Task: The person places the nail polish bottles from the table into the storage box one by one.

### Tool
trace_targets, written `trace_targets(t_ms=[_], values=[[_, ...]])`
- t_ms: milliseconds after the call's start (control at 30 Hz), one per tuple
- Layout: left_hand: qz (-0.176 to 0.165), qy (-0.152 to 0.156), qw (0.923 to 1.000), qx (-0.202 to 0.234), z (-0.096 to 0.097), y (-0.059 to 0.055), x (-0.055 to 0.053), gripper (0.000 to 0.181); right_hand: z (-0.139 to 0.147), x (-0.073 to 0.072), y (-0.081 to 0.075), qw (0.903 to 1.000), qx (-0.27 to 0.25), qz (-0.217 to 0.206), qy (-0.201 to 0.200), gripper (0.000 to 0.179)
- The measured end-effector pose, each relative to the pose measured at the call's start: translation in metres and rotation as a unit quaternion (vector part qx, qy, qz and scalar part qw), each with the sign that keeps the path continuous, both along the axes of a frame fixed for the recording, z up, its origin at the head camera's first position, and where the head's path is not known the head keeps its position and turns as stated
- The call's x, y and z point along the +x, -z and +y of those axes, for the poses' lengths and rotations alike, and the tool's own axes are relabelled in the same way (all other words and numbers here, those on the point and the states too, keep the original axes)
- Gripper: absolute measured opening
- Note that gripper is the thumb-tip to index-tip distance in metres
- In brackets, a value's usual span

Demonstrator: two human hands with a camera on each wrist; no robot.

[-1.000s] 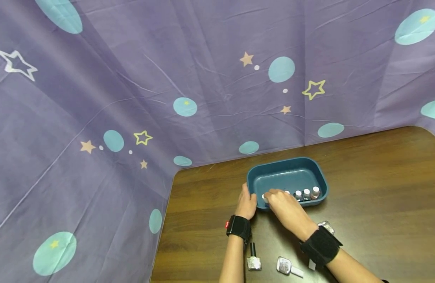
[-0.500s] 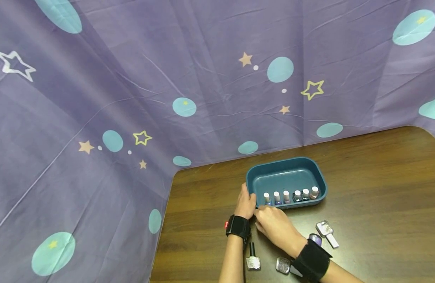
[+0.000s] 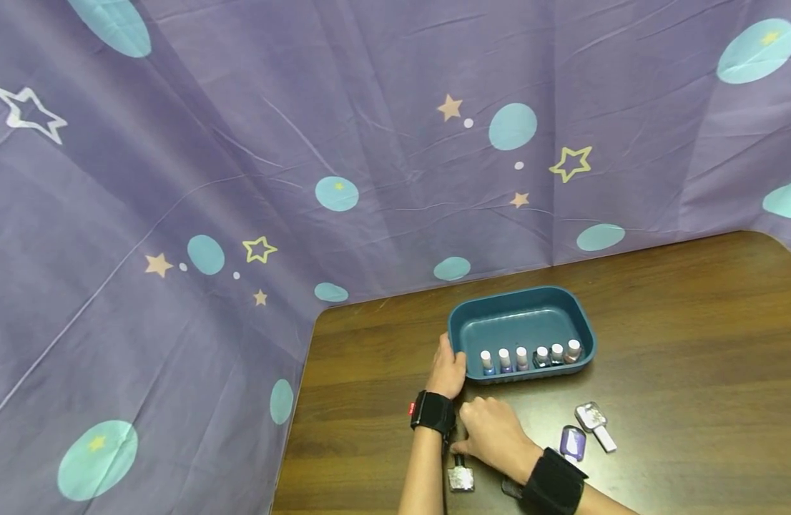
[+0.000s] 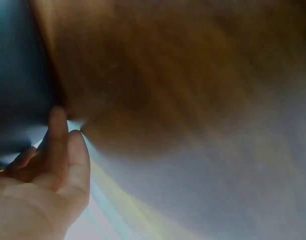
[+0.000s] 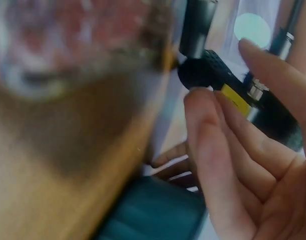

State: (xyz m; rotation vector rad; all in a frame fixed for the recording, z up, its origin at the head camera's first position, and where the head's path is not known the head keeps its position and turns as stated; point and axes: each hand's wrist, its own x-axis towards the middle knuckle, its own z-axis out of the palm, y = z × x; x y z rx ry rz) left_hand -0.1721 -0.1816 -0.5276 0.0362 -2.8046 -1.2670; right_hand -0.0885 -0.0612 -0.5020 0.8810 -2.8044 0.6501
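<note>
In the head view my left hand (image 3: 447, 368) rests against the left end of a dark teal tray (image 3: 531, 378), its fingers along the outer wall. The left wrist view shows those fingers (image 4: 57, 135) touching the tray's side. My right hand (image 3: 495, 433) is over the table in front of the tray, holding nothing. Its thumb is just above the black cap of a silver-glitter nail polish bottle (image 3: 461, 479). In the right wrist view its thumb and fingers are apart, near the black cap (image 5: 198, 30); a blurred glittery bottle (image 5: 82, 40) fills the upper left.
Several white-capped nail polish bottles (image 3: 521, 359) stand in a row along the tray's near wall. A purple bottle (image 3: 572, 442) and a glittery bottle with a white cap (image 3: 590, 415) lie right of my right wrist. Another bottle (image 3: 511, 488) is partly hidden under that wrist.
My right hand let go of a bottle in the tray, leaving it in the row, then moved back toward the black-capped bottle. My left hand stays at the tray.
</note>
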Motion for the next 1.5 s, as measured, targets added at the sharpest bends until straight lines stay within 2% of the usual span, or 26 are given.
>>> trace_targets(t_ms=[200,533,700,967,1233,1500], values=[[0.007,0.003,1.0000,-0.001,0.001,0.000,0.000,0.048,-0.003,0.001,0.005,0.9989,0.007,-0.046,-0.006,0.052],[0.015,0.002,0.9999,0.005,0.000,-0.002,0.002,0.048,-0.009,0.003,0.011,0.9976,0.023,-0.064,-0.016,0.048],[0.002,0.002,1.0000,0.008,-0.001,-0.002,0.002,0.048,-0.012,0.005,0.013,0.9966,0.026,-0.076,-0.018,0.051],[-0.016,0.001,0.9998,0.009,0.000,-0.003,0.002,0.048,-0.012,0.003,0.015,0.9949,0.003,-0.098,-0.020,0.040],[0.005,0.004,1.0000,-0.002,0.000,0.000,0.001,0.047,-0.006,0.000,0.014,0.9930,-0.022,-0.114,-0.022,0.036],[0.015,0.002,0.9999,0.003,0.000,0.004,-0.001,0.048,0.008,-0.012,0.006,0.9914,-0.039,-0.124,-0.012,0.033]])
